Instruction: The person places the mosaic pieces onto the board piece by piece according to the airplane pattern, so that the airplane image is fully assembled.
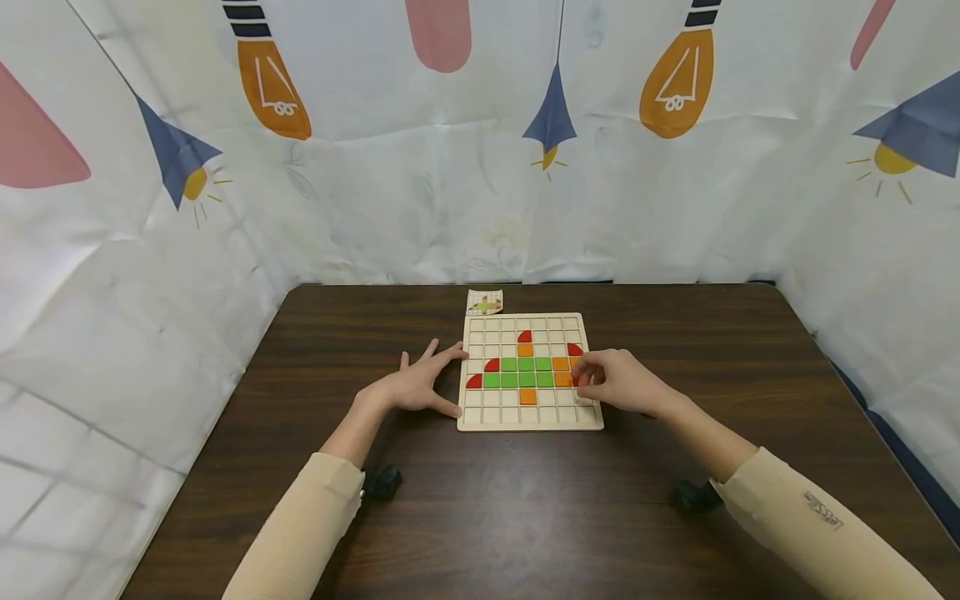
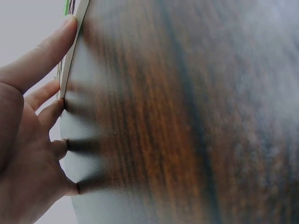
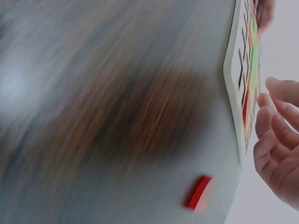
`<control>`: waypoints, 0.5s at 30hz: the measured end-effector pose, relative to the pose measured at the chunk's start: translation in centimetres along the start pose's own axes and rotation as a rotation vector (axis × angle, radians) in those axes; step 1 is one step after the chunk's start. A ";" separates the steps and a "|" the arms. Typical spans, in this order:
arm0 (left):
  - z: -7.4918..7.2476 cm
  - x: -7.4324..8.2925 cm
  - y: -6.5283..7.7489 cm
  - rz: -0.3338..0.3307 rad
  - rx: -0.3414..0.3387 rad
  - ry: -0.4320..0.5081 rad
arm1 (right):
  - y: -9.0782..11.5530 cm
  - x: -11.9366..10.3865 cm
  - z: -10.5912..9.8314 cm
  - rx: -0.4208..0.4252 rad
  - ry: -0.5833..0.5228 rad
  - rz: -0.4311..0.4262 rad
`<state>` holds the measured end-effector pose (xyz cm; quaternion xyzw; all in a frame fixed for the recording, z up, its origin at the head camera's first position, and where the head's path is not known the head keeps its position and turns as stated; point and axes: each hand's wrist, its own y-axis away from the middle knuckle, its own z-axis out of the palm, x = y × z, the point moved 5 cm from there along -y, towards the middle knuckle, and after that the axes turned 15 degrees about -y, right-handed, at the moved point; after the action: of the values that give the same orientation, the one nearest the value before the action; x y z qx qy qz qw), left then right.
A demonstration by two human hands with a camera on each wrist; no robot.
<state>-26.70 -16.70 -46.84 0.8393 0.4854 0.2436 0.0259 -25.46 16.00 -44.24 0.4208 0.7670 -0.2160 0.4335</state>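
A pale wooden grid board (image 1: 495, 419) lies on the table, holding green squares (image 1: 517, 372), orange squares (image 1: 528, 397) and red quarter-round pieces (image 1: 474, 381). My left hand (image 1: 414, 382) has its fingers spread; thumb and fingertips touch the board's left edge. Over the board's right side, my right hand (image 1: 618, 381) has bent fingers with the tips at a red piece (image 1: 575, 379), which the hand partly hides. In the right wrist view no piece shows between thumb and fingers. A loose red piece (image 3: 200, 193) lies on the table beside the board, mostly under the right wrist in the head view.
A small picture card (image 1: 485, 302) with a coloured pattern touches or nearly touches the board's far left corner. The dark wooden table (image 1: 510, 517) reaches back to a white printed curtain (image 1: 450, 200), which also hangs along both sides.
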 end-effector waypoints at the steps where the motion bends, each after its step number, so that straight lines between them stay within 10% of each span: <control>1: 0.0 0.0 0.0 0.000 0.000 -0.001 | 0.3 0.2 -0.3 0.003 0.002 0.009; 15: 0.0 0.0 0.0 0.003 0.000 -0.005 | 3.2 2.4 -3.0 0.060 0.016 0.047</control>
<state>-26.69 -16.73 -46.79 0.8406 0.4841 0.2416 0.0266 -24.88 21.00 -44.53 0.4531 0.7535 -0.2256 0.4196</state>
